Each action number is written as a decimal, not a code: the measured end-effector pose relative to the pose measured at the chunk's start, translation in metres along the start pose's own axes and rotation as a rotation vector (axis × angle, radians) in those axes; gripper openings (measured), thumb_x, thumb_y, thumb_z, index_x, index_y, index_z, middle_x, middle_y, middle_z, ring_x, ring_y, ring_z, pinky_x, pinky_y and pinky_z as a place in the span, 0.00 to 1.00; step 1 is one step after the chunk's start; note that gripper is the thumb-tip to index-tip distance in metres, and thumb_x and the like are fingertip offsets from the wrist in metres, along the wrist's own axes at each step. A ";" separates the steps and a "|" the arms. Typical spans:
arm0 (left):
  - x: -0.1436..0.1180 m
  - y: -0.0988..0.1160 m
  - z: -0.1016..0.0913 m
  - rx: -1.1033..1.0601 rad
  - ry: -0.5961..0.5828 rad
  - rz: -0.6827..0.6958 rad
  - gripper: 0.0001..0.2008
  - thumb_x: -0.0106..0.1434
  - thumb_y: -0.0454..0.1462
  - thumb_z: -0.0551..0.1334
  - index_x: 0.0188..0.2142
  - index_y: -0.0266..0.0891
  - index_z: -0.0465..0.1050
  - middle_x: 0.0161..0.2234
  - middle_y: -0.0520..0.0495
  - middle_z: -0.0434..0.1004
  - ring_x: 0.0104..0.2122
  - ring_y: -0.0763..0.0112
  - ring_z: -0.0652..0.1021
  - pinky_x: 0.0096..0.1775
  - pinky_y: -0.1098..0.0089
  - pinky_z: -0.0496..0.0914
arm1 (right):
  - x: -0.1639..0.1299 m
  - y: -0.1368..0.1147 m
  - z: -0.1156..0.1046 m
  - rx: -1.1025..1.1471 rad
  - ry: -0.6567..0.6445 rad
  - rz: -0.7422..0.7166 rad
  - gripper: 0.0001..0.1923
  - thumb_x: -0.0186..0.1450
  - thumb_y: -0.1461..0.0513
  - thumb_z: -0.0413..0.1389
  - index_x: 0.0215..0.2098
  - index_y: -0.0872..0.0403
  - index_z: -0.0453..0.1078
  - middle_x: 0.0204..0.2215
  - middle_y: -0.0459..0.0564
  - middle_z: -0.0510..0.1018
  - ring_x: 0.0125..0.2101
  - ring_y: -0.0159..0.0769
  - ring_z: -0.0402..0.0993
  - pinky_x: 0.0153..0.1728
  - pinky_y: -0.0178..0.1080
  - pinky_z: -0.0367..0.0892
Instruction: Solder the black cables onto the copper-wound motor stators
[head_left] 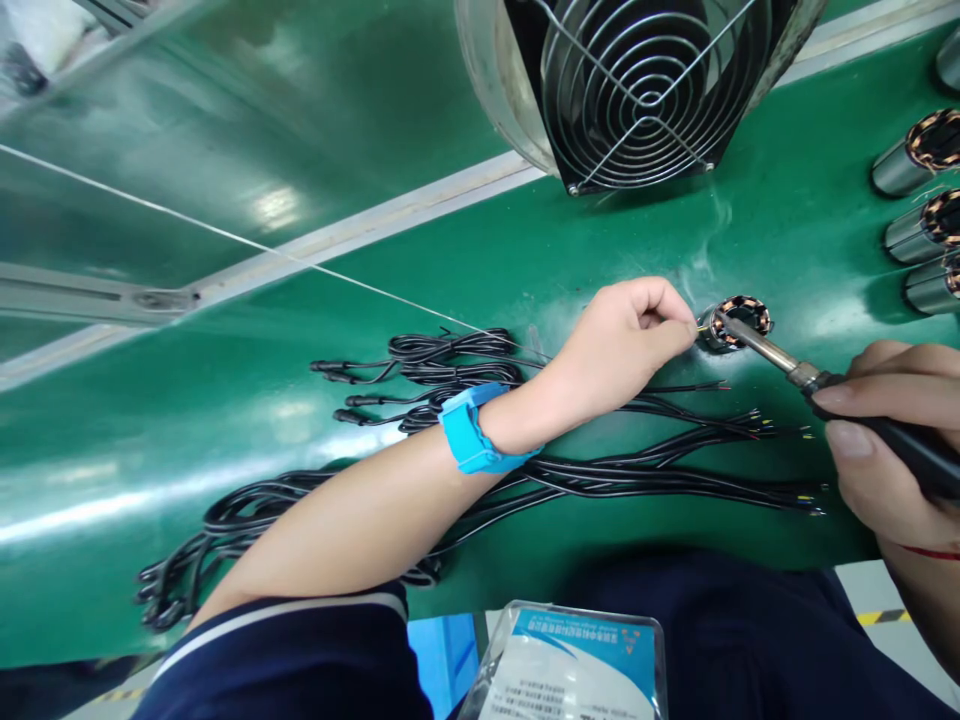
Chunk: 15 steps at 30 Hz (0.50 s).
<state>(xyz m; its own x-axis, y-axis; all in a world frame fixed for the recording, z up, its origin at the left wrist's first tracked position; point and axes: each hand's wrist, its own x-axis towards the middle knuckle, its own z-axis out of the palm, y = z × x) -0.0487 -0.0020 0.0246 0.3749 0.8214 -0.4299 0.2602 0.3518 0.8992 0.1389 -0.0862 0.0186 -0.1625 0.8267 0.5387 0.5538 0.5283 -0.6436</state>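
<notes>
My left hand (626, 335), with a blue wristband (472, 425) on its wrist, pinches a thin yellow wire (703, 328) against the near side of a motor stator (721, 338). The stator is a short metal cylinder with copper windings round its open ring. In my right hand (892, 430) is a soldering iron (780, 360), gripped by its black handle. Its tip meets the stator's rim close to the wire, and a wisp of smoke rises there. My fingers hide most of the wire.
Bundles of black cables (600, 480) lie under and beside my left arm. A fan with a wire guard (649, 100) stands behind the stator. More stators (904, 165) line the right edge of the green table (262, 400). A pale cord (225, 233) runs across the left.
</notes>
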 end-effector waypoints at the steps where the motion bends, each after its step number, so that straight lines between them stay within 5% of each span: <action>1: 0.000 0.000 0.000 -0.001 -0.002 0.000 0.07 0.55 0.26 0.58 0.23 0.35 0.66 0.20 0.56 0.65 0.20 0.83 0.62 0.23 0.75 0.56 | 0.001 -0.001 0.000 -0.003 -0.022 -0.008 0.10 0.59 0.70 0.57 0.37 0.51 0.72 0.25 0.44 0.70 0.24 0.28 0.67 0.22 0.35 0.65; 6: 0.000 -0.001 0.000 -0.011 -0.007 0.004 0.08 0.55 0.26 0.58 0.23 0.35 0.66 0.20 0.56 0.65 0.20 0.83 0.62 0.23 0.76 0.56 | 0.005 -0.003 -0.001 -0.014 -0.078 -0.028 0.11 0.59 0.70 0.57 0.39 0.52 0.70 0.24 0.43 0.70 0.24 0.27 0.68 0.22 0.33 0.64; 15: 0.002 -0.001 0.000 -0.039 -0.017 0.007 0.08 0.56 0.25 0.59 0.23 0.35 0.66 0.19 0.57 0.64 0.19 0.83 0.61 0.23 0.75 0.55 | 0.002 0.001 0.000 0.018 0.018 -0.030 0.16 0.59 0.70 0.57 0.43 0.50 0.74 0.25 0.45 0.71 0.24 0.29 0.67 0.23 0.36 0.64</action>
<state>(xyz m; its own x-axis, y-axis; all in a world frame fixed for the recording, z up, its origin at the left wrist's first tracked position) -0.0482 -0.0011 0.0225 0.3920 0.8160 -0.4248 0.2227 0.3639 0.9044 0.1390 -0.0835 0.0186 -0.1637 0.8070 0.5674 0.5341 0.5561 -0.6368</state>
